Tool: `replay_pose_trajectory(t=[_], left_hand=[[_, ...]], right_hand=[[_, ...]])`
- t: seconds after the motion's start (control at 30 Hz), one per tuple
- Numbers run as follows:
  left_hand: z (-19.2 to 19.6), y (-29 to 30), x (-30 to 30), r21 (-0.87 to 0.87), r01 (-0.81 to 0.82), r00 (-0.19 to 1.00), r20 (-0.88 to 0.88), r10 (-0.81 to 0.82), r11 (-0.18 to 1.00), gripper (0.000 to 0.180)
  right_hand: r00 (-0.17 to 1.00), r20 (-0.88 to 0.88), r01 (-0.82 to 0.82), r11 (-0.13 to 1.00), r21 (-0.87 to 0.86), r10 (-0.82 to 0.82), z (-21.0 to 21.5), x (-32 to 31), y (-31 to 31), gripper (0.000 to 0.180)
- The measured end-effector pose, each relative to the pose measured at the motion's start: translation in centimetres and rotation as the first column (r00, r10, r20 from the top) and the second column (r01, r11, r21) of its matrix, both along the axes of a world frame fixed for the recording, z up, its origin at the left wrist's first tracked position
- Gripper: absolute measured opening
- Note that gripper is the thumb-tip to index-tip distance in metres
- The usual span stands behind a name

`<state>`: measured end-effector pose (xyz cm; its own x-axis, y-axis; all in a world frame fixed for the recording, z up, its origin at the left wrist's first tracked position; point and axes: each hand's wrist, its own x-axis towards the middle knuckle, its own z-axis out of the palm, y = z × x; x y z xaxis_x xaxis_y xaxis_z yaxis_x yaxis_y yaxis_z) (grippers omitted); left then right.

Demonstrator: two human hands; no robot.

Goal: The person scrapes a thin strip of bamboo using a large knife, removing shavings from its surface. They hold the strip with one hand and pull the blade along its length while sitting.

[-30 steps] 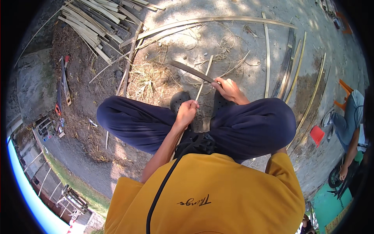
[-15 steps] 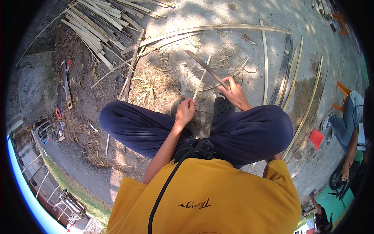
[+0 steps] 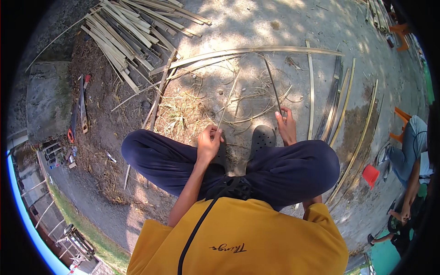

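My left hand [image 3: 209, 145] is closed on the near end of a thin pale bamboo strip [image 3: 230, 94], which points away and slightly right. To its right, my right hand [image 3: 287, 126] grips the near end of a long dark blade-like tool [image 3: 272, 79]. That tool looks narrow, as if seen on edge, and leans away to the left. Its grip is hidden in my fingers. Strip and tool stand apart. Beneath them, curled shavings [image 3: 178, 110] lie on the ground, and my dark clogs [image 3: 263, 139] show between the hands.
A heap of split bamboo [image 3: 123, 39] lies far left, with a long bamboo slat [image 3: 256, 49] across the far side. More strips [image 3: 337, 98] lie right. A saw [image 3: 71, 134] rests left. At right are a red bucket [image 3: 370, 175], an orange chair [image 3: 401, 123] and another person [image 3: 412, 151].
My right hand has moved toward me and to the right, turning the dark tool more upright and on edge. The bamboo strip stays in my left hand. The whole view has shifted slightly.
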<state>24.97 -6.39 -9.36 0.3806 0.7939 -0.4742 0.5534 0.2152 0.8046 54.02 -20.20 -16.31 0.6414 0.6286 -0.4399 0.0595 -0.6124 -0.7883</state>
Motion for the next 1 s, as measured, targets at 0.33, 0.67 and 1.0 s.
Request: replay_pose_trajectory(t=[0.33,0.67,1.0], left_hand=[[9.8,5.3,-2.6,0.031,-0.173,0.985,0.037,0.171,0.985,0.025],[13.2,5.9,-0.2,0.048,0.010,0.994,0.111,-0.015,0.999,0.021],[13.7,9.7,-0.7,0.178,0.097,0.990,0.080,-0.112,0.979,0.023]], right_hand=[[0.930,0.163,-0.305,0.938,-0.163,0.331,2.5,6.2,-7.9,0.050],[0.933,0.307,-0.108,0.961,-0.256,0.187,9.2,6.0,-14.6,0.048],[0.658,0.379,-0.375,0.720,-0.584,0.650,8.5,11.8,-15.4,0.041]])
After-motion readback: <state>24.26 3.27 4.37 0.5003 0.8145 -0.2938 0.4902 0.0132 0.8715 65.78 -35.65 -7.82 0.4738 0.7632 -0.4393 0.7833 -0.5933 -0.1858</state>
